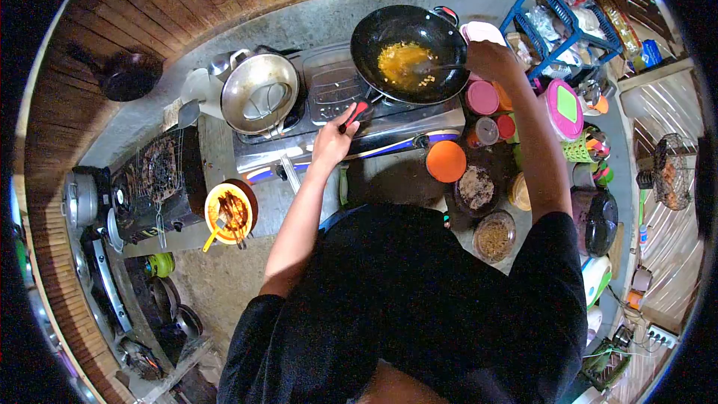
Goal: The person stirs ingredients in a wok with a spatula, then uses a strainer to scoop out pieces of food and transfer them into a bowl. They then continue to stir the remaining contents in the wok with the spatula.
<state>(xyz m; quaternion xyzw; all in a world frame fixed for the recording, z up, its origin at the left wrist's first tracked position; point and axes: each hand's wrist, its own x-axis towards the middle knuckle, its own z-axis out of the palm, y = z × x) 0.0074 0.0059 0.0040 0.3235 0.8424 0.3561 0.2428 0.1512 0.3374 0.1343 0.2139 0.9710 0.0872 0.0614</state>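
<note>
A black wok (443,28) stands on the right side of the gas stove (329,138), with a yellow-orange mixture (404,61) in it. My left hand (335,137) is closed around the wok's red and black handle (357,114). Over the wok's right edge, my right hand (490,60) is closed on a dark spatula (447,66), whose tip reaches into the mixture. On the left side of the stove sits a lighter metal pan (241,97) with a wire strainer (267,99) in it.
A yellow-rimmed bowl (212,202) with red sauce and a brush sits left. Beyond it is a charcoal grill (153,172). Lidded tubs, an orange lid (446,161) and jars stand right, below a blue rack (540,26). A pink-lidded container (554,116) is farther right.
</note>
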